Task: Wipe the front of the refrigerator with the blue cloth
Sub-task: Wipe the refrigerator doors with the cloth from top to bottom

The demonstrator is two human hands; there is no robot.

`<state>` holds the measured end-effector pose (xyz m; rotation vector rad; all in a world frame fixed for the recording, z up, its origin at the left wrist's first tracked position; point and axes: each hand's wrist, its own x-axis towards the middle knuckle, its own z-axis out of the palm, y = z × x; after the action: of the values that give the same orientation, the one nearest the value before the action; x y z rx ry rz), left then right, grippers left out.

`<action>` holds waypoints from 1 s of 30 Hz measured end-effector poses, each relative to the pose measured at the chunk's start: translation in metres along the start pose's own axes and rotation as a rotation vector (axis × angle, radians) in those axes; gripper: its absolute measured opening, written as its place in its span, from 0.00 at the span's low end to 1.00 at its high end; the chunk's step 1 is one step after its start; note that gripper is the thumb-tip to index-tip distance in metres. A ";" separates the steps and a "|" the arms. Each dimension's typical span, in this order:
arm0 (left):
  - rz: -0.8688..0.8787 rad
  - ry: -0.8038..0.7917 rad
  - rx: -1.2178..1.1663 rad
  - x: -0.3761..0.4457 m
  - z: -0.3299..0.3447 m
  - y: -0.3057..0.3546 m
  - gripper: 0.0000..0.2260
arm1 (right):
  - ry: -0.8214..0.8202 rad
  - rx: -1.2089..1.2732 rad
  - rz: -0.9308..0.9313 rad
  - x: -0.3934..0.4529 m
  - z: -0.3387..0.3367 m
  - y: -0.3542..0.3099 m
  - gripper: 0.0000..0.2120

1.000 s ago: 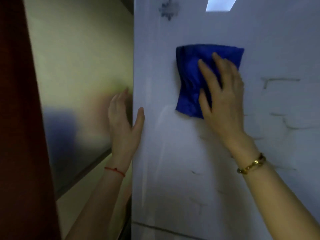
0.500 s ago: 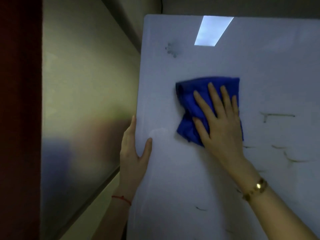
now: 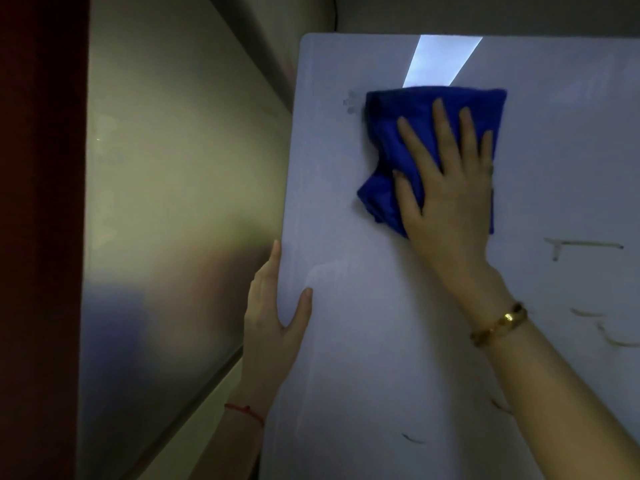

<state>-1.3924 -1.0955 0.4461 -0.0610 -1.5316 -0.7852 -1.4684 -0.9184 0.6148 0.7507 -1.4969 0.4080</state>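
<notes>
the blue cloth looks soft, light and limp, bunched into loose folds, so it probably slides easily on the glossy refrigerator door and could slip down if pressure eases. it is best held under a flat palm across its middle, not by a corner. it lies flat against the door, high up near the door's top edge, just below a bright reflected strip of light and touching a faint grey smudge at its left side.

the right hand is spread flat, fingers apart, pressing the cloth onto the door without pinching it. the left hand is open and wraps the door's left edge, thumb on the front, fingers reaching around the side. dark scuff marks remain on the door to the right of and below the cloth, so much of the wiping appears unfinished.
</notes>
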 end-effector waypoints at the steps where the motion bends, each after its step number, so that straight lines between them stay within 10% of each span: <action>1: -0.012 -0.003 -0.009 -0.001 0.000 -0.001 0.30 | 0.000 -0.003 -0.025 0.003 0.003 -0.007 0.24; 7: 0.026 0.027 -0.014 -0.002 0.004 -0.004 0.31 | -0.234 -0.066 -0.418 -0.115 0.001 -0.014 0.27; 14: -0.011 0.029 -0.038 -0.008 0.008 -0.003 0.31 | -0.020 0.017 -0.026 -0.043 -0.008 0.014 0.23; 23: -0.021 0.059 -0.059 -0.011 0.012 -0.001 0.31 | -0.291 -0.087 -0.364 -0.200 -0.020 0.015 0.28; 30: -0.056 0.044 -0.064 -0.015 0.010 -0.005 0.30 | -0.048 0.023 0.028 -0.126 -0.011 0.012 0.23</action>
<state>-1.4012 -1.0875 0.4312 -0.0487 -1.4721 -0.8749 -1.4763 -0.8768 0.4949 0.7633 -1.5511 0.4317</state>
